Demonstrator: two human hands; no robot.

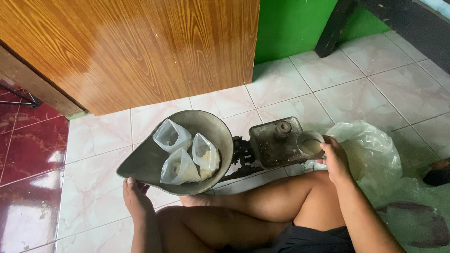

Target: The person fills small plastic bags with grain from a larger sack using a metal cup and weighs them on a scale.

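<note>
A grey metal scale pan (pixel 150 157) sits on a balance scale (pixel 273 142) on the tiled floor. Three small clear plastic bags (pixel 188 156) with pale grains stand in the pan. My left hand (pixel 136 198) touches the pan's near rim from below, fingers apart. My right hand (pixel 333 159) grips a small round metal cup (pixel 310 144) at the scale's right side. My bare legs are crossed beneath the scale.
A large clear plastic bag (pixel 373 155) with pale grains lies at my right. A varnished wooden door (pixel 130 44) stands behind the scale, a green wall (pixel 296 17) beside it. A dark wooden frame (pixel 412 17) is at upper right. Red tiles (pixel 19 155) lie left.
</note>
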